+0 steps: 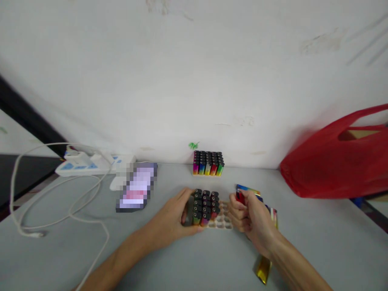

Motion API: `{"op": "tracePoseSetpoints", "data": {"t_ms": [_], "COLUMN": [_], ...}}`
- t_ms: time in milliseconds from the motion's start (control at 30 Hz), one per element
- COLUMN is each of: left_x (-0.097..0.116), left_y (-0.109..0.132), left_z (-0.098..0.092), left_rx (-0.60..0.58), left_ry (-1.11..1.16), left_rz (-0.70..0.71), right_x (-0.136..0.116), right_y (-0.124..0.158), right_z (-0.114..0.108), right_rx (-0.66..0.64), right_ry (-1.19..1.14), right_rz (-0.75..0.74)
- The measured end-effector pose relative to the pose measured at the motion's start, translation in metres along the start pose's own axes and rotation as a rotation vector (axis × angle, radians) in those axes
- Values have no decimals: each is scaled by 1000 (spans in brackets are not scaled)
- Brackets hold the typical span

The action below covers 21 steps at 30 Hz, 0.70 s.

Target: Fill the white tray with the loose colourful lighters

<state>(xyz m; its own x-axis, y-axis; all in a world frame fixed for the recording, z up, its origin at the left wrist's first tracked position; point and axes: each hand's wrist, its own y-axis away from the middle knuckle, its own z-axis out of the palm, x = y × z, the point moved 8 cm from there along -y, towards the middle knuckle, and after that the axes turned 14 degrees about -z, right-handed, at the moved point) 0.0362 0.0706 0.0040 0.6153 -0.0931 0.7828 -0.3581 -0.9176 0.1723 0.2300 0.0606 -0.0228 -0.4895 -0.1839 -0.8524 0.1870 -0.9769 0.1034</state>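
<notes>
table [188, 262]: smooth, matt grey | lighters [205, 205]: glossy coloured plastic, black caps | tray [223, 221]: pale moulded plastic | bag [336, 161]: thin red plastic, slight sheen | wrapper [263, 270]: shiny gold foil | wall [194, 81]: matt white, scuffed | cable [60, 214]: smooth white plastic

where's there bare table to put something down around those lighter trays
Bare patches: the table between the right hand and the red bag; the strip between the full lighter tray at the wall and the part-filled tray; and the near edge between the forearms. Crowded: the left hand, the phone, cables and power strip.
</notes>
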Motion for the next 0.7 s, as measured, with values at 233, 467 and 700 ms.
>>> {"op": "tracePoseSetpoints", "data": {"t_ms": [233,467,700], "left_x": [1,2,-2], "left_y": [0,0,8], "left_z": [-1,1,9], "left_rx": [13,11,85], "left_ry": [6,60,60], "left_rz": [17,1,-1], "right_x": [-5,-14,-15], "right_y": [-4,-8,-7], "right_z": [-4,1,8], "right_rx": [-20,-87,-134], "right_ry": [-18,-81,-142], "right_rz": [-5,-21,-27]}}
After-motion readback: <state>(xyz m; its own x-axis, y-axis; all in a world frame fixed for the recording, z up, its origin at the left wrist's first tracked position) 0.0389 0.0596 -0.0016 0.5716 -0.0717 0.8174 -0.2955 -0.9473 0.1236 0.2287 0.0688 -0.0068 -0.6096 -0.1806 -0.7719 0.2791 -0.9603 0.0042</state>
